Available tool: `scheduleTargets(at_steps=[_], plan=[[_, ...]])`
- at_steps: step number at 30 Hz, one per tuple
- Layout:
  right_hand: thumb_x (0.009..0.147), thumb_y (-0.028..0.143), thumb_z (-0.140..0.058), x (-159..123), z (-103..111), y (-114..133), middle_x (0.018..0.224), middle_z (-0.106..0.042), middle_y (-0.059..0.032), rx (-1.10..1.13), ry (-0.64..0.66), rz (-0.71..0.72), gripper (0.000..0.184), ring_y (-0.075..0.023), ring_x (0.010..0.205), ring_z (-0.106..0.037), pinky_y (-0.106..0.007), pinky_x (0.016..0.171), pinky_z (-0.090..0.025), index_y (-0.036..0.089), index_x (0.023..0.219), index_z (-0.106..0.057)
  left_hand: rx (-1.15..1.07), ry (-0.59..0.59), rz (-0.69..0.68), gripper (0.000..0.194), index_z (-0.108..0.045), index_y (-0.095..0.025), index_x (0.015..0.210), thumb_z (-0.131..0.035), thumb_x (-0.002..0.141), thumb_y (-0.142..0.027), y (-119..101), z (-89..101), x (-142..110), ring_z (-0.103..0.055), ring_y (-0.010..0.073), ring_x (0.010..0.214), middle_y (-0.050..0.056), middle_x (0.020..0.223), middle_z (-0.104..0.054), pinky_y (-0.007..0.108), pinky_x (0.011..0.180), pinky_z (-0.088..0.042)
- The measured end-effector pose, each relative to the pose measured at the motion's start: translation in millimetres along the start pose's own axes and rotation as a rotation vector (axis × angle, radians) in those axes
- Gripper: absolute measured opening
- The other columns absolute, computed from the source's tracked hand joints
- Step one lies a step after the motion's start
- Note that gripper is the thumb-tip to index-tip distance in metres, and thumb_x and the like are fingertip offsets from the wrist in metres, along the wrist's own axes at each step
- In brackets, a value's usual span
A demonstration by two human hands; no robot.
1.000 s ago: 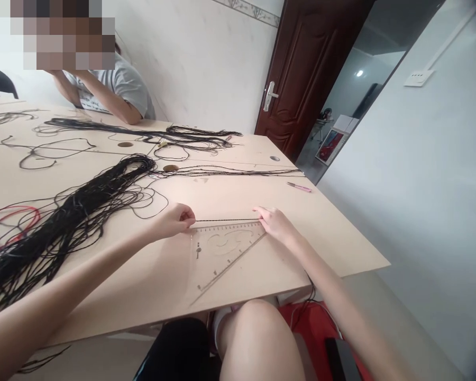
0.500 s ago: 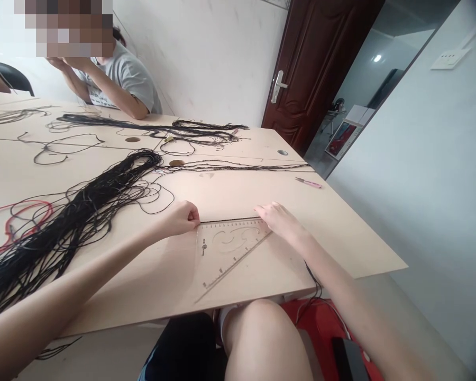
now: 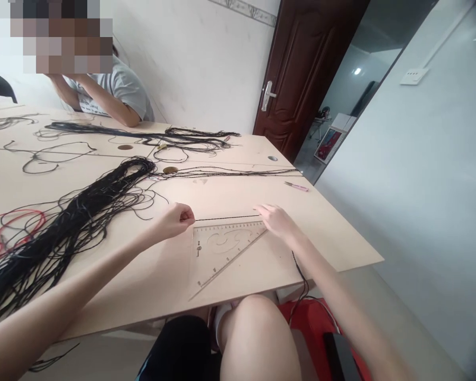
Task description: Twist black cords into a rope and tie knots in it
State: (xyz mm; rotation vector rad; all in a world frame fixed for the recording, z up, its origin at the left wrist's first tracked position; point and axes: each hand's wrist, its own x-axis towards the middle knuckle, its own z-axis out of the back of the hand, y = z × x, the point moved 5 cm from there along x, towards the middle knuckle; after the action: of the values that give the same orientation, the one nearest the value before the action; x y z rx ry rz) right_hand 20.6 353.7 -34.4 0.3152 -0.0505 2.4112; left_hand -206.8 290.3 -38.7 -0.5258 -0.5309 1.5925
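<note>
A thin black cord [image 3: 226, 218] is stretched straight between my two hands, just beyond the top edge of a clear set square [image 3: 222, 248] lying flat on the table. My left hand [image 3: 178, 218] pinches the cord's left end, fingers curled, near the set square's upper left corner. At the other end my right hand [image 3: 275, 218] grips the cord by the upper right corner, with some fingers stretched out. More black cord [image 3: 299, 270] shows below the right forearm, hanging over the table's front edge.
A large bundle of black cords [image 3: 91, 211] lies left of my left arm, with red cord [image 3: 2, 233] beside it. Long cords [image 3: 230, 172] run across the table [image 3: 333, 233]. Pink-handled snips [image 3: 297, 186] lie at the right. Another person [image 3: 122, 95] sits across.
Both hands have lifted the cord slightly away from the set square's edge, leaving a small gap. The whole view has shifted a little, so everything sits farther left.
</note>
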Motion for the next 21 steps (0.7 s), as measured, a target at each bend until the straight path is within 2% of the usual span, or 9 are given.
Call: scheduleTargets(at_steps=[2, 4, 7, 9, 11, 14, 16, 19, 21], plan=[[0.087, 0.006, -0.041, -22, 21, 1, 0.098, -0.063, -0.0108, 0.058, -0.116, -0.034, 0.024, -0.0185, 0.088, -0.061, -0.032, 0.078, -0.049, 0.012, 0.106, -0.055, -0.037, -0.098, -0.048, 0.016, -0.05, -0.016, 0.063, -0.048, 0.07, -0.031, -18, 15.3, -19, -0.049, 0.0114, 0.053, -0.001, 0.054, -0.053, 0.022, 0.05, -0.038], [0.087, 0.01, -0.042, -51, 45, 4, 0.09, -0.064, -0.008, 0.122, -0.205, -0.062, 0.022, -0.0185, 0.084, -0.062, -0.033, 0.078, -0.049, 0.015, 0.105, -0.053, -0.07, -0.171, -0.094, 0.02, -0.05, -0.017, 0.069, -0.046, 0.071, -0.037, -35, 28.4, -42, -0.053, 0.0128, 0.057, 0.001, 0.061, -0.058, 0.023, 0.051, -0.039], [0.086, 0.017, -0.048, -95, 76, 15, 0.086, -0.061, -0.0027, 0.258, -0.266, -0.071, 0.019, -0.017, 0.091, -0.062, -0.032, 0.082, -0.05, 0.022, 0.105, -0.049, -0.157, -0.19, -0.186, 0.024, -0.049, -0.019, 0.07, -0.047, 0.072, -0.042, -60, 38.5, -80, -0.052, 0.0131, 0.055, 0.001, 0.059, -0.059, 0.023, 0.048, -0.037], [0.086, 0.02, -0.05, -119, 86, 19, 0.079, -0.056, 0.0008, 0.714, -0.242, -0.114, 0.015, -0.0164, 0.093, -0.063, -0.031, 0.081, -0.052, 0.025, 0.1, -0.047, -0.226, -0.116, -0.226, 0.023, -0.048, -0.019, 0.072, -0.046, 0.076, -0.042, -73, 37.5, -102, -0.054, 0.0135, 0.057, 0.0, 0.058, -0.059, 0.023, 0.049, -0.038], [0.084, 0.021, -0.054, -139, 91, 23, 0.074, -0.048, 0.0031, 1.057, -0.226, -0.147, 0.015, -0.0165, 0.087, -0.065, -0.03, 0.073, -0.056, 0.027, 0.095, -0.048, -0.268, -0.049, -0.248, 0.022, -0.047, -0.02, 0.074, -0.045, 0.079, -0.041, -86, 34.7, -121, -0.053, 0.0125, 0.054, -0.001, 0.056, -0.057, 0.022, 0.049, -0.04], [0.081, 0.02, -0.058, -162, 99, 31, 0.071, -0.04, 0.0048, 1.309, -0.202, -0.095, 0.016, -0.0131, 0.066, -0.065, -0.02, 0.047, -0.052, 0.027, 0.09, -0.048, -0.254, -0.038, -0.274, 0.021, -0.048, -0.02, 0.074, -0.046, 0.079, -0.04, -101, 33.0, -145, -0.046, 0.0089, 0.046, -0.004, 0.051, -0.05, 0.019, 0.043, -0.037], [0.082, 0.02, -0.056, -173, 102, 38, 0.073, -0.039, 0.0049, 1.342, -0.132, -0.057, 0.013, -0.0083, 0.052, -0.06, -0.016, 0.038, -0.042, 0.027, 0.089, -0.047, -0.223, -0.065, -0.291, 0.021, -0.048, -0.02, 0.071, -0.047, 0.078, -0.04, -109, 33.3, -159, -0.041, 0.0081, 0.047, -0.003, 0.052, -0.046, 0.017, 0.04, -0.033], [0.085, 0.019, -0.052, -186, 105, 48, 0.074, -0.039, 0.0039, 1.236, -0.013, -0.101, 0.008, -0.0047, 0.046, -0.05, -0.02, 0.041, -0.039, 0.024, 0.086, -0.045, -0.186, -0.121, -0.311, 0.023, -0.049, -0.02, 0.067, -0.047, 0.076, -0.041, -115, 34.7, -178, -0.04, 0.0088, 0.05, -0.001, 0.056, -0.046, 0.018, 0.041, -0.032], [0.086, 0.019, -0.049, -193, 109, 53, 0.074, -0.038, 0.0029, 1.123, -0.005, -0.155, 0.007, -0.0056, 0.048, -0.045, -0.022, 0.044, -0.038, 0.023, 0.086, -0.044, -0.185, -0.142, -0.295, 0.024, -0.05, -0.02, 0.067, -0.047, 0.076, -0.042, -115, 34.9, -190, -0.038, 0.0092, 0.049, -0.001, 0.054, -0.045, 0.019, 0.04, -0.03]])
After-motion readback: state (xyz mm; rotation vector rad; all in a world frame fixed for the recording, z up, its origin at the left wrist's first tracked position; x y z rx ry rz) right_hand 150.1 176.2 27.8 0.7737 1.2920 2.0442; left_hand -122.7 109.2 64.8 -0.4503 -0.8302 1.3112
